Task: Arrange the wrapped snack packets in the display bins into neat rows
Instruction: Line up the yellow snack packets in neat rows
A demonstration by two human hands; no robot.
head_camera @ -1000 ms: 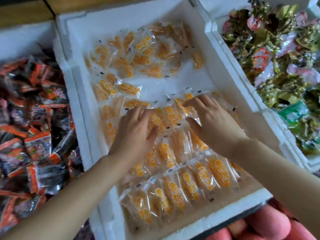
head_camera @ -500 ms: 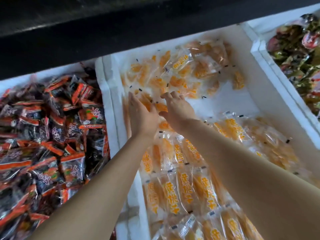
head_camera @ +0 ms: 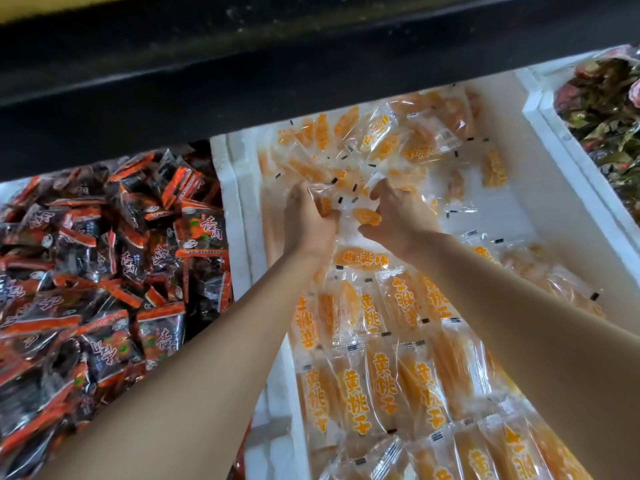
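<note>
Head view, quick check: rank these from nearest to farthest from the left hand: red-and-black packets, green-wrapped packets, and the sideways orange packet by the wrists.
1. Sideways orange packet: just below the left hand, in the same white bin.
2. Red-and-black packets: next bin over, on the left.
3. Green-wrapped packets: far-right bin, beyond the right hand.
</note>
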